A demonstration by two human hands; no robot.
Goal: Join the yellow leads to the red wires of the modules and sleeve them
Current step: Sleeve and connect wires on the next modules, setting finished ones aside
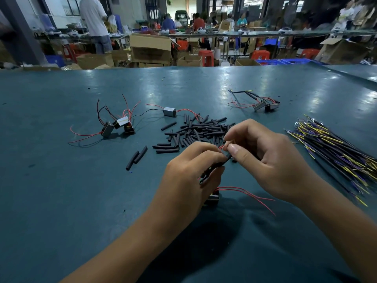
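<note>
While both hands worked just nearer the camera than the heap of black sleeves (pixel 201 130), the left hand (pixel 189 176) was closed around a black sleeve (pixel 219 164) with its lead, and the right hand (pixel 267 154) pinched a red wire end (pixel 222 146) between thumb and forefinger. That red tip sat right at the upper mouth of the held sleeve, touching or nearly so; the actual join was too small to make out. The sleeve's long axis ran slanting, from low near the left palm up and away toward the right fingertips, so the coming slide would likely go along that line, with the left hand nearer the sleeve and the right steadying the wire. A module (pixel 212 198) lay under the left hand, red wires (pixel 247 193) trailing from it to the right. From the heap, untouched modules (pixel 119 125) lay to the left, one single module (pixel 169 111) just behind it, finished-looking ones (pixel 265 105) far right behind, and the bundle of yellow leads (pixel 330 146) to the right. No writing or label on the tabletop (pixel 61 180) could be read.
</note>
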